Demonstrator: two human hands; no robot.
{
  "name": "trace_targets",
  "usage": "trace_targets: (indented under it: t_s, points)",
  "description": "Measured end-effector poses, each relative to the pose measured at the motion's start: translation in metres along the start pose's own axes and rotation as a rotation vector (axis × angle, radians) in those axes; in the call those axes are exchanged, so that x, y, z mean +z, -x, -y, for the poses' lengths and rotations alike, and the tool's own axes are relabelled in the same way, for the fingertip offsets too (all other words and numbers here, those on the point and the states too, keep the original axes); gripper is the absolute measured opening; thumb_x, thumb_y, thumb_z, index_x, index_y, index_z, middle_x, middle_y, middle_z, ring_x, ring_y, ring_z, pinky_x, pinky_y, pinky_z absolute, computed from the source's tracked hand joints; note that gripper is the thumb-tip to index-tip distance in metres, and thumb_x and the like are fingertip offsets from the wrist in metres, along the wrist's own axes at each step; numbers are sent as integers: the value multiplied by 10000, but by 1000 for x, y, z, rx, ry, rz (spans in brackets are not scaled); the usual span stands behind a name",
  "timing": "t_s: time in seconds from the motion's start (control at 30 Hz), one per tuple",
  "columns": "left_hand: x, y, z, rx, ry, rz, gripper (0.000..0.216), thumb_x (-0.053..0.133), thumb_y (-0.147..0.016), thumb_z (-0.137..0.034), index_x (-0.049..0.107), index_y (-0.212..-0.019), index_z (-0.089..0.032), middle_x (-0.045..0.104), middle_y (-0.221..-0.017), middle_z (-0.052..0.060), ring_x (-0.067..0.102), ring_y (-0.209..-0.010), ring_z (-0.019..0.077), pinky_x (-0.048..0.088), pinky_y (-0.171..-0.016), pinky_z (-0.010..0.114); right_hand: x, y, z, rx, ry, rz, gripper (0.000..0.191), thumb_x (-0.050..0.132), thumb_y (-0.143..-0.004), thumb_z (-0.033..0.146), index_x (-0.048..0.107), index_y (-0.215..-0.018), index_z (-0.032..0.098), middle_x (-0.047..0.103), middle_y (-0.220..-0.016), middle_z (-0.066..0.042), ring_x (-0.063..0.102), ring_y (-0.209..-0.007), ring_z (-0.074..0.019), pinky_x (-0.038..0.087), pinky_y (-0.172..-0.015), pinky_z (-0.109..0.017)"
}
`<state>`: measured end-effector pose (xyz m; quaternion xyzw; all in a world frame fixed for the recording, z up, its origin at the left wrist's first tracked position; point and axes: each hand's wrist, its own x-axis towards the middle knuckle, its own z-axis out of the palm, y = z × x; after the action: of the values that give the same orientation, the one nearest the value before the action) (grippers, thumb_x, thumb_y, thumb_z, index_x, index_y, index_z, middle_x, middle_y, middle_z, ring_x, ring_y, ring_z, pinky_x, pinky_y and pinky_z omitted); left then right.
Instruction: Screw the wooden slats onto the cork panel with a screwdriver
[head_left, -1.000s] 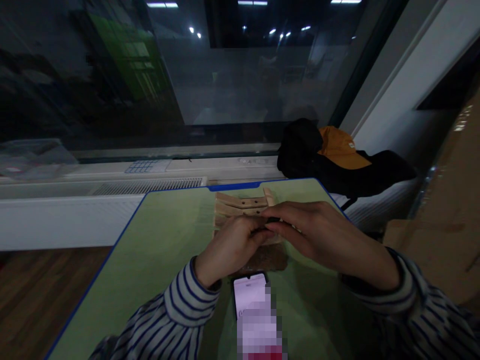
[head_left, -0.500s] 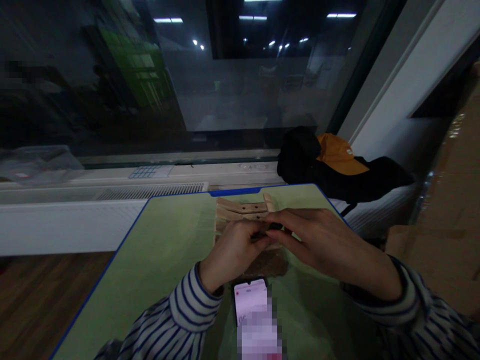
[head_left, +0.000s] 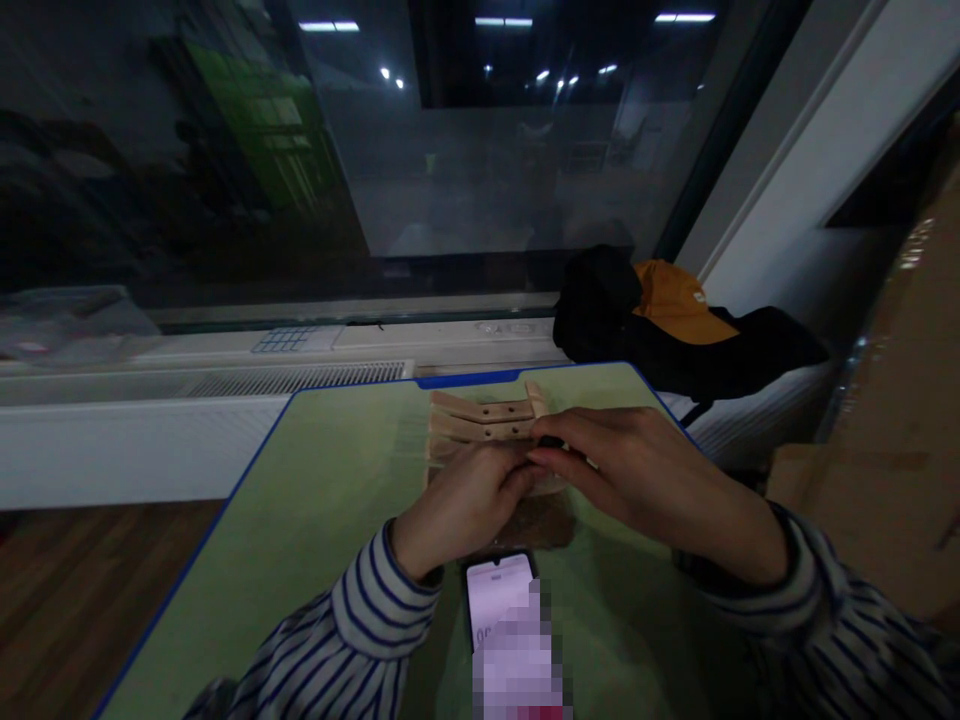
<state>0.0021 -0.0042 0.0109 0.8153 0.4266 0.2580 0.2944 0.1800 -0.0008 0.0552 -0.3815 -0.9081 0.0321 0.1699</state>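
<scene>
Pale wooden strips with dark holes lie side by side on the green tabletop. A short upright wooden piece stands at their right end. My left hand is closed over the near strips, fingertips meeting those of my right; what it grips is hidden. Between the thumb and forefinger of my right hand is a small dark piece, too small to identify. Below the hands lies a brown, shiny flat patch, partly covered.
A lit phone lies on the table nearest me. Past the blue table edge, a radiator runs under the window sill. An orange cap rests on black cloth at right, beside a cardboard box. A clear plastic container sits far left.
The view has shifted slightly. My fingertips stay together over the wooden strips, with the right hand's pinch shifted a little; more of the second strip's holes shows now.
</scene>
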Motion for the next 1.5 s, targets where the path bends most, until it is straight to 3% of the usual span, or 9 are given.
trace_targets:
  t_s: [0.23,0.47,0.73,0.83,1.1,1.23,1.5]
  points:
    - [0,-2,-3,-65,-18,-115,138,577,-803,-228,678,-884,-179,720,-915,50,654,-851,219,470,-725,296,2,0,2,11,8,-3,237,457,-910,293,591,-1079,194,693,-970,-69,657,-857,-204,497,-758,-333]
    - [-1,-1,4,-93,22,-41,185,526,-848,-272,680,-845,-170,718,-848,47,654,-767,200,470,-669,284,-2,2,0,-113,-125,6,327,473,-893,181,500,-1217,217,597,-1207,-35,576,-1054,-166,457,-878,-303]
    - [-3,1,0,-17,13,17,220,470,-882,-211,649,-1011,-208,666,-1109,52,606,-1012,213,458,-810,312,-3,0,1,-29,-26,14,214,474,-901,259,576,-1077,189,689,-927,-61,652,-830,-191,484,-719,-304]
    - [-2,1,-1,-35,38,29,230,460,-882,-199,651,-1011,-208,671,-1101,46,609,-1009,212,466,-808,310,-3,0,2,-21,7,-7,208,478,-897,264,582,-1060,186,693,-895,-70,655,-812,-198,482,-687,-298]
    - [3,-2,1,-78,52,-111,157,596,-806,-269,700,-900,-198,730,-900,28,665,-796,206,479,-699,287,-2,0,2,-15,-9,-33,223,493,-888,264,574,-1080,185,686,-955,-76,655,-853,-201,498,-729,-316]
    - [3,-2,3,-56,76,-61,183,565,-829,-268,694,-940,-201,717,-983,39,655,-879,219,478,-772,310,-1,1,2,-100,-118,-8,302,462,-898,200,522,-1194,209,630,-1148,-60,607,-1002,-185,480,-834,-322]
    - [-1,-1,4,-13,98,14,191,492,-872,-224,672,-928,-198,696,-1041,34,630,-950,198,470,-798,313,3,-3,2,-49,-83,-7,223,453,-914,266,614,-1047,189,689,-985,-54,642,-890,-185,481,-785,-311]
